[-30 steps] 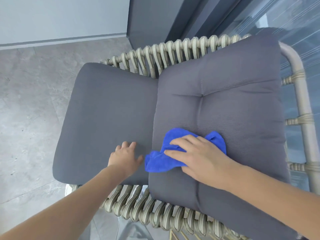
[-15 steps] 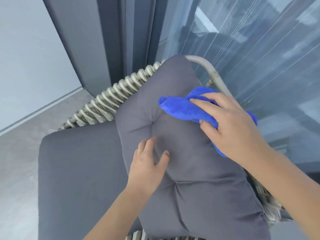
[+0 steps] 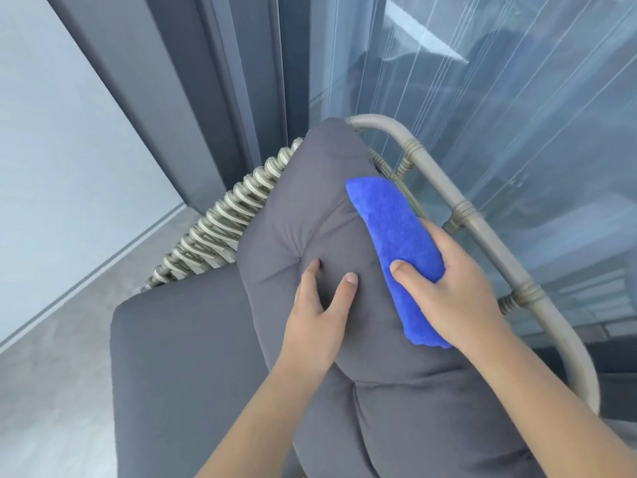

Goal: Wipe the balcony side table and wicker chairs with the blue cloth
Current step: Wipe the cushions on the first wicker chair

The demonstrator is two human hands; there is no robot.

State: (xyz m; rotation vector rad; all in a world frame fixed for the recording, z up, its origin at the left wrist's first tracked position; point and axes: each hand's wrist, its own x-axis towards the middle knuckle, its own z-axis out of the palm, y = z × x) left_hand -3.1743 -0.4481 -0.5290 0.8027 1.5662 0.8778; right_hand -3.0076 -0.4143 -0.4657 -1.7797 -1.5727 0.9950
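Right hand [image 3: 455, 288] grips blue cloth [image 3: 396, 250], thumb curled over it, pressing it on right edge of back cushion [image 3: 310, 208] beside chair frame [image 3: 482, 229]. Left hand [image 3: 320, 312] flat, fingers spread, likely steadying cushion against wiping pressure. Cloth bunched into long roll, bright blue, fuzzy; dampness unclear.

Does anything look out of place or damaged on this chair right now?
No damage or spill shows. The one odd thing: the grey back cushion is pulled forward off the wicker chair frame. The left hand presses it, while the right hand holds the blue cloth along the cushion's edge.
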